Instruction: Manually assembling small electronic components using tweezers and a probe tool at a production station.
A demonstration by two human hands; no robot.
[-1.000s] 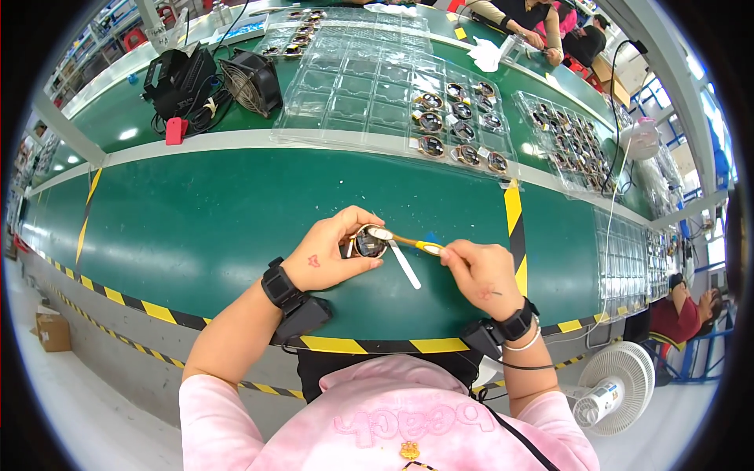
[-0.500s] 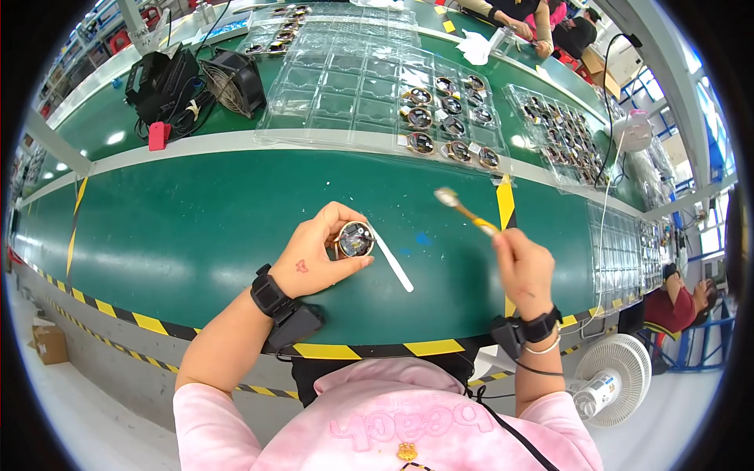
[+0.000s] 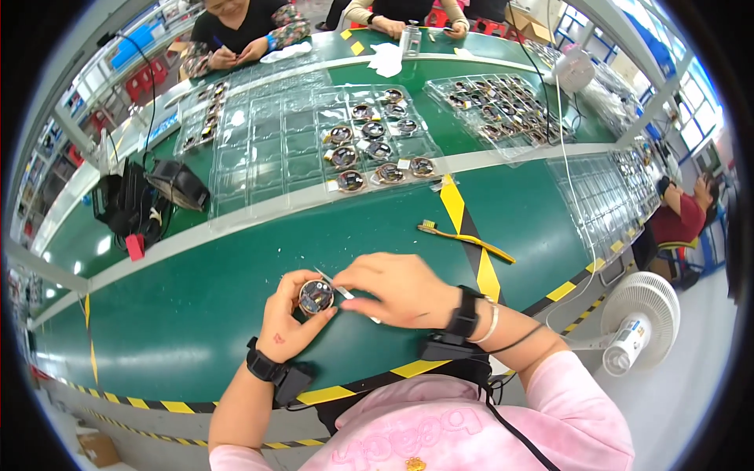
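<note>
My left hand (image 3: 284, 320) is closed round the rim of a small round watch body (image 3: 316, 297), its dark inner parts facing up. Close beside it, my right hand (image 3: 397, 290) pinches a slim white pointed stick (image 3: 345, 293) between thumb and fingers. The stick's thin tip is near the watch body, and part of its length is hidden by the fingers. A yellow-handled toothbrush (image 3: 471, 239) lies on the green table (image 3: 196, 314) to the right, across the striped tape, with neither hand on it.
Clear plastic trays (image 3: 267, 141) beyond the table's far ledge hold several round watch bodies (image 3: 349, 181). More trays (image 3: 495, 110) stand at the far right. A black device with cables (image 3: 126, 200) is at the far left. Two people work opposite. A white fan (image 3: 640, 314) stands at right.
My right hand has put the toothbrush down on the table and moved left to the white stick. My left hand still holds the watch body. The view has shifted right.
</note>
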